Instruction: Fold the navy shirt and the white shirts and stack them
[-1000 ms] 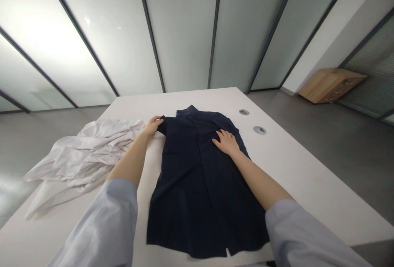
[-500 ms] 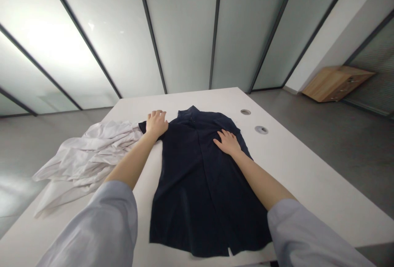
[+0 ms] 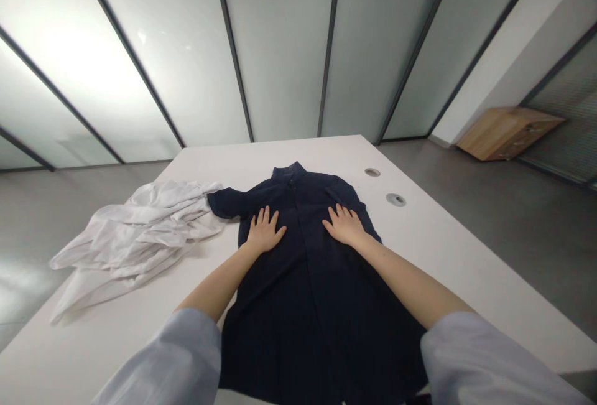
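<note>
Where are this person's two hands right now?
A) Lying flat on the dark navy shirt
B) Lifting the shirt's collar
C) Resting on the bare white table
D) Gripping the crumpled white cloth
A: the left hand and the right hand both lie open on the front of the dark navy shirt.

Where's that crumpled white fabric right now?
In the head view, the crumpled white fabric lies on the left side of the white table, beside the sleeve of the navy shirt.
</note>
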{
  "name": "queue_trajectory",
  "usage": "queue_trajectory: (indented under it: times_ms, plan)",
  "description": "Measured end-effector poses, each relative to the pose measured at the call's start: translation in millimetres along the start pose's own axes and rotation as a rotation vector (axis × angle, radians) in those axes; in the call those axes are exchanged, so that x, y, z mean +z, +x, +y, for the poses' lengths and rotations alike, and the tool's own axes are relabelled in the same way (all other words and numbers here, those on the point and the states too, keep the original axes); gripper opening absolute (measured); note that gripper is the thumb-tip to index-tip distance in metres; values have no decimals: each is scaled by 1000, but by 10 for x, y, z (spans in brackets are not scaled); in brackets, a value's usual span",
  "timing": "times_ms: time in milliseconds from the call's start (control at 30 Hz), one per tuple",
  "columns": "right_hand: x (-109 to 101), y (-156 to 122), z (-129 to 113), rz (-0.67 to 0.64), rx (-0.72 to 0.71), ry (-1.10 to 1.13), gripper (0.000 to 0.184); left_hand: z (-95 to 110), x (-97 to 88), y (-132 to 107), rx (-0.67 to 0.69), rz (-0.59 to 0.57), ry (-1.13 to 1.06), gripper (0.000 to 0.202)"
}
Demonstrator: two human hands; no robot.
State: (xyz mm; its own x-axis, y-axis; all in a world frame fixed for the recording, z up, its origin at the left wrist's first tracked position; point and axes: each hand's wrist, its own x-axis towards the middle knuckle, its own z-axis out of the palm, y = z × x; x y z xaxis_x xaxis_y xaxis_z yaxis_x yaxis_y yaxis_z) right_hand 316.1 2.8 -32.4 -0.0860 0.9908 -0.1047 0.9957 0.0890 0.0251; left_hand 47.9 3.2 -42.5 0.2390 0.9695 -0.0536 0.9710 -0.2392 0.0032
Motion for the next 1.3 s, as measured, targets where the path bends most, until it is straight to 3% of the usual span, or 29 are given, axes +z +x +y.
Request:
queue_trajectory:
  times_ms: [133, 233, 300, 500, 733, 867, 933, 1000, 1100, 1200, 1300]
  plan:
    - [-286, 115, 56, 37, -38, 31, 55, 29, -158, -127, 10, -15, 15, 70]
    - [-407, 364, 168, 174, -59, 75, 49, 3, -336, -1, 20, 116, 8, 61]
    - [-384, 535, 218, 185, -94, 86, 52, -32, -412, 171, -22, 160, 1, 60]
    - [-72, 801, 196, 24, 22, 105, 66, -141, -315, 667, -257, -54, -55, 75]
    - [22, 918, 204, 112, 43, 150, 65, -281, -161, 890, -233, 24, -67, 79]
    - [5, 895, 244, 273, 72, 137, 55, -243, -191, 812, -131, 225, -19, 62]
    - [3, 843, 308, 336, 119, 99, 49, -178, -223, 711, -57, 263, -9, 54]
    - [10, 784, 401, 336, 138, 50, 44, -105, -244, 591, -24, 213, -17, 53]
    - [20, 735, 558, 289, 49, 21, 39, -29, -215, 427, -39, 67, -41, 63]
    - [-14, 776, 734, 292, -5, 116, 33, -16, -127, 329, -49, 15, -63, 68]
    - [-116, 868, 990, 402, 275, 329, 39, -33, -51, 303, -46, 59, -59, 68]
